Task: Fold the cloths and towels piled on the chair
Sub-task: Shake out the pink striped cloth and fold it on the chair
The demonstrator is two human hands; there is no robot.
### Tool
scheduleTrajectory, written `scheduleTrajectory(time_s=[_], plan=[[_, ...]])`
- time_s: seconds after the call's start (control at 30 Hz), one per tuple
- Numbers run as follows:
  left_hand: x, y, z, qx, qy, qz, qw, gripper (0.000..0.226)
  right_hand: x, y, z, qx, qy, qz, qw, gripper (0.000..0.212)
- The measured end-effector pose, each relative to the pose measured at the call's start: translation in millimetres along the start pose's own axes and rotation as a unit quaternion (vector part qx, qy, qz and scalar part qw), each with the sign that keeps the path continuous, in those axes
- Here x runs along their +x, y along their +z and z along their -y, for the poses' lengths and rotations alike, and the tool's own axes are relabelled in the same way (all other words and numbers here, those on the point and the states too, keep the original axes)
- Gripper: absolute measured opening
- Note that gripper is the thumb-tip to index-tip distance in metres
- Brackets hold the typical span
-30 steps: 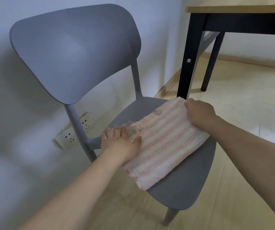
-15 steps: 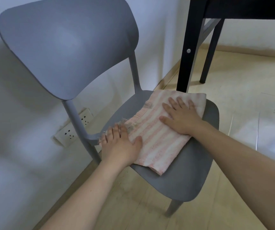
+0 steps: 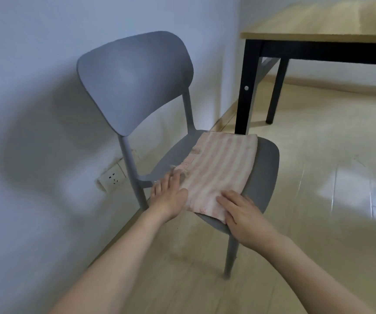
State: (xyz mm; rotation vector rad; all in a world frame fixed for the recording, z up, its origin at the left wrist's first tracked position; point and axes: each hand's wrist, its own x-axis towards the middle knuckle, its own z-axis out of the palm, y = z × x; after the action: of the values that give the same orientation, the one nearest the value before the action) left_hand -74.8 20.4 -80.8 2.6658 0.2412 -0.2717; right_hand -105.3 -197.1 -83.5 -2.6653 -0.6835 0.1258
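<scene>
Right hand [image 3: 242, 210]: flat, fingers spread, palm down on near corner of towel; pressing, not gripping.
Left hand [image 3: 169, 196]: flat and open on towel's left edge, fingertips toward frayed corner; nothing clamped.
Towel [image 3: 218, 168]: pink-and-white striped, lying folded and flat on chair seat, near corner just over front edge. Probably two layers; blur hides the edge.
Handling: light, soft, limp; should not hold shape when lifted, may slide on smooth plastic. Frayed left edge likely to snag.
Where to hold: pinch both near corners, or near corner plus frayed corner, then carry across.
Chair [image 3: 265, 168]: grey plastic, seat bare beside towel; no other cloths visible.
Socket [image 3: 112, 177]: low on wall, behind chair leg.
Table [image 3: 318, 32]: wood top, black legs, beyond seat; leg just behind towel's far edge, clear of fold.
</scene>
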Motion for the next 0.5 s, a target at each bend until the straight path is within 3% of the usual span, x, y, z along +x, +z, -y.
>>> scheduleTrajectory(time_s=[0.07, 0.13, 0.23, 0.33, 0.43, 0.5], plan=[[-10, -1, 14, 0.01, 0.045, -0.003, 0.999, 0.077, -8, -2, -1, 0.01, 0.013, 0.029, 0.999, 0.055], [-20, 1, 23, 0.1, 0.082, -0.005, 0.992, 0.079, -13, -10, 5, 0.023, 0.018, 0.05, 0.998, 0.053], [-28, 4, 20, 0.202, 0.107, -0.072, 0.971, 0.074, -17, -19, 11, 0.038, 0.021, 0.021, 0.999, 0.048], [-30, 3, 11, 0.26, 0.133, -0.138, 0.946, 0.06, -20, -14, 13, -0.014, 0.009, -0.015, 1.0, 0.044], [-36, -2, 7, 0.328, 0.155, -0.151, 0.919, 0.05, -28, -8, 18, -0.061, 0.011, 0.014, 0.998, 0.066], [-40, -9, 6, 0.356, 0.165, -0.155, 0.907, 0.043, -37, -2, 18, -0.127, -0.007, -0.004, 0.992, 0.054]])
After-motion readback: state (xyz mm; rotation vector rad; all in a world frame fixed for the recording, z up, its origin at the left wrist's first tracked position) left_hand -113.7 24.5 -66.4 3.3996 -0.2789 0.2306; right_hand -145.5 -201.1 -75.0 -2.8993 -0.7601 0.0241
